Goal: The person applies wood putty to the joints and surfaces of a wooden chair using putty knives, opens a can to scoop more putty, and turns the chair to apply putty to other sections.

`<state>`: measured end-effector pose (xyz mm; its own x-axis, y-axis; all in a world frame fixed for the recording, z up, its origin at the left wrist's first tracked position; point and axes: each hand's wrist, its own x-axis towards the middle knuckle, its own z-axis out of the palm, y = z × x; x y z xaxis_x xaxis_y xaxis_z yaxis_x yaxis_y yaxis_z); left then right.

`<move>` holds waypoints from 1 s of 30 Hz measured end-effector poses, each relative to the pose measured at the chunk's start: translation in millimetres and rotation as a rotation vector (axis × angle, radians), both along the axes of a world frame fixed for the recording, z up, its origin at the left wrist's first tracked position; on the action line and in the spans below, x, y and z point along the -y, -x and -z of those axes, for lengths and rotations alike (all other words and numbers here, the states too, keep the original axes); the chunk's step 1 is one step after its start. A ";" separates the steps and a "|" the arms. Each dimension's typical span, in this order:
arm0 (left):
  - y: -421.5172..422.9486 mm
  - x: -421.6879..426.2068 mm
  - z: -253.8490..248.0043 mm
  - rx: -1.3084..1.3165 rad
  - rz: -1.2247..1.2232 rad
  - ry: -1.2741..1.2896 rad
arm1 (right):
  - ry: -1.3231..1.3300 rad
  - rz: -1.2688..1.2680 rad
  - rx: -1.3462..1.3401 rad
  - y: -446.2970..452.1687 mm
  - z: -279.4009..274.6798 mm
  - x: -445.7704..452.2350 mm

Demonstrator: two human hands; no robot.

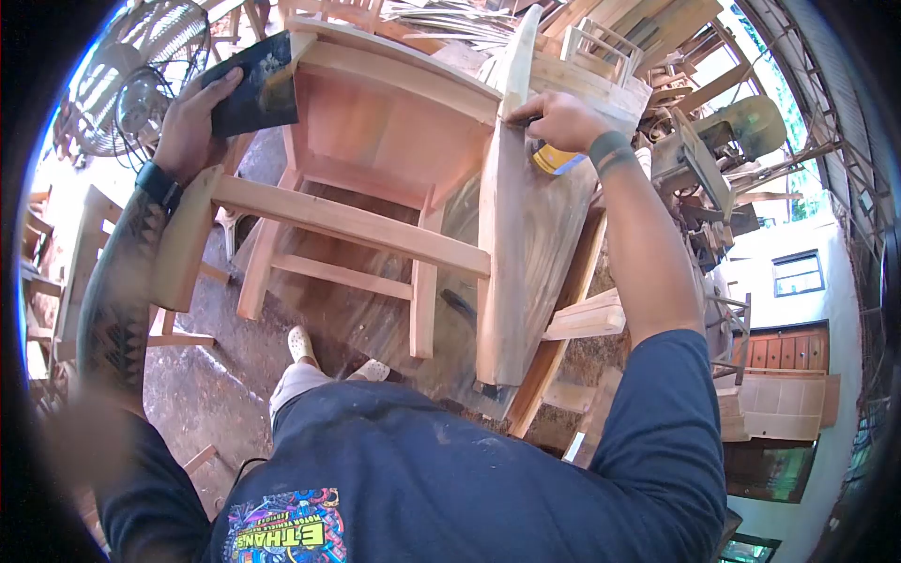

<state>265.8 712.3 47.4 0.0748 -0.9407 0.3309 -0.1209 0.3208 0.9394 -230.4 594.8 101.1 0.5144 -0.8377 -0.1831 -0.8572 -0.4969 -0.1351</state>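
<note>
Chair frame [375, 122], bare wood, sits b/w the two hands on my feed: its curved top rail [404, 61] runs from just beside the L hand [192, 122] across to the R hand [561, 122], and the crossbar [357, 225] spans below both. L hand is closed round a dark flat pad [251, 92], thumb on the near face, fingers mostly hidden behind; the pad's far edge is right by the rail's corner. Can't be sure it touches, as the fisheye squashes depth. R hand has its fingers bent in narrow at the upper part of the thick post [502, 216]; gripping or only resting there, I can't tell. Just under that hand is a yellow round item [557, 159], partly covered, ID unclear. A fan [141, 98] stands beyond the L hand on its outer side.

Step in hand, as I judge it: pad work at the frame's L corner, w/ the R hand steadying the post. To my mind the next move calls for the pad laid flat on the wood, light even pressure, L fingertips clear of the edge, and a firm R hand so the frame doesn't rock.
</note>
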 end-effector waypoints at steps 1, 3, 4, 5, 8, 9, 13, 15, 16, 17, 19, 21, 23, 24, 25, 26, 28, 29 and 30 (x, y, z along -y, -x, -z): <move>-0.1 -0.6 0.3 -0.017 0.001 -0.008 | -0.005 0.000 0.021 1.3 -0.8 -3.9; -0.3 -1.6 1.1 -0.050 0.001 -0.023 | 0.008 0.003 0.028 3.0 1.8 -12.0; -2.6 2.2 4.4 -0.087 0.011 -0.028 | 0.024 0.006 0.017 1.9 4.0 -15.7; 0.8 0.9 -1.5 -0.141 0.024 -0.100 | 0.042 0.011 0.005 0.1 4.8 -22.1; 6.4 1.8 -8.7 -0.274 0.081 -0.216 | 0.023 0.046 0.012 -3.8 1.8 -42.6; 5.4 4.5 -5.8 -0.295 0.122 -0.190 | 0.024 0.054 0.031 -3.3 2.3 -49.3; 3.7 4.0 -4.0 -0.248 0.214 -0.177 | 0.023 0.077 0.060 -5.0 7.8 -73.7; 2.8 4.5 -0.5 -0.223 0.214 -0.154 | 0.014 0.069 0.065 -4.8 9.2 -84.8; 0.9 4.3 -0.7 -0.142 0.204 -0.126 | 0.005 0.059 0.076 -3.6 9.5 -91.9; -0.7 3.9 -1.4 -0.062 0.193 -0.098 | -0.004 0.048 0.087 -1.6 10.7 -97.6; -1.7 0.7 -3.8 0.014 0.190 -0.081 | -0.034 0.074 0.133 3.8 14.2 -107.0; 0.5 -2.4 -8.1 0.005 0.214 -0.101 | -0.050 0.090 0.162 -0.6 13.6 -121.7; -4.9 15.0 10.7 0.017 0.155 -0.035 | -0.041 0.098 0.177 -1.5 10.2 -140.3; -9.0 18.9 14.7 0.091 0.119 0.016 | -0.037 0.095 0.175 -2.7 8.4 -149.1; -12.4 22.3 19.8 0.164 0.082 0.067 | -0.033 0.092 0.173 -4.1 7.0 -157.6; -9.8 21.2 11.9 0.021 0.295 -0.063 | -0.030 0.089 0.172 -5.2 7.3 -166.5; -0.4 11.0 0.8 -0.118 0.390 -0.057 | -0.004 0.113 0.203 -7.0 10.5 -185.5; 7.2 3.2 -6.4 -0.188 0.437 -0.053 | 0.011 0.125 0.218 -7.9 11.7 -193.4; 22.2 -11.8 -18.1 -0.336 0.459 -0.064 | 0.008 0.120 0.215 -10.8 11.1 -201.2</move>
